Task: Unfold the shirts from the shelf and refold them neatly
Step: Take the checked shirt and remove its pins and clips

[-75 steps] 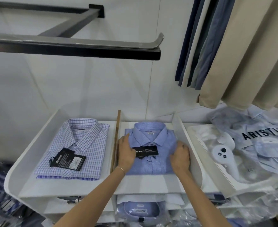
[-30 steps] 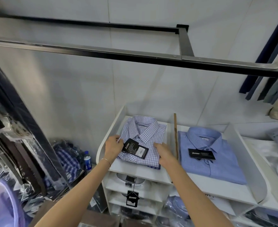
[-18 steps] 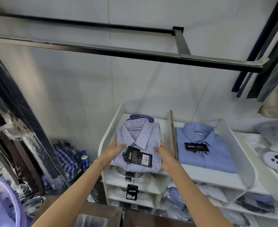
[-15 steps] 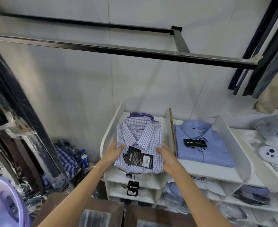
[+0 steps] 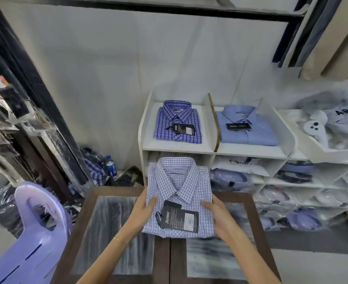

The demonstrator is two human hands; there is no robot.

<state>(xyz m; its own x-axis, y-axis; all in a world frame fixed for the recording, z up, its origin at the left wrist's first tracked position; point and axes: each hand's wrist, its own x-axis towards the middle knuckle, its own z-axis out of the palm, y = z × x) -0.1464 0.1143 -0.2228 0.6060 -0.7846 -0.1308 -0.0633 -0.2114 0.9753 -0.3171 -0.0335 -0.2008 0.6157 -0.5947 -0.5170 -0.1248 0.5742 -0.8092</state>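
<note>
The left hand [image 5: 146, 203] and right hand [image 5: 217, 210] grip the folded checked shirt's [image 5: 181, 185] side edges. It hangs above the dark-framed table [image 5: 107, 222], apart from the shelf [image 5: 177, 147].

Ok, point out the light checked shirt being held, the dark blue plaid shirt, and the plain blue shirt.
light checked shirt [image 5: 181, 181]: head view, on its collar.
dark blue plaid shirt [image 5: 178, 121]: head view, on its chest.
plain blue shirt [image 5: 251, 134]: head view, on its folded front.

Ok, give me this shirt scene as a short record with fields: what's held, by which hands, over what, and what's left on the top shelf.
held: light checked shirt, folded, black tag on front
hands: left hand and right hand grip its sides
below: wood-framed table
top shelf: dark blue checked shirt left, plain blue shirt right
</note>
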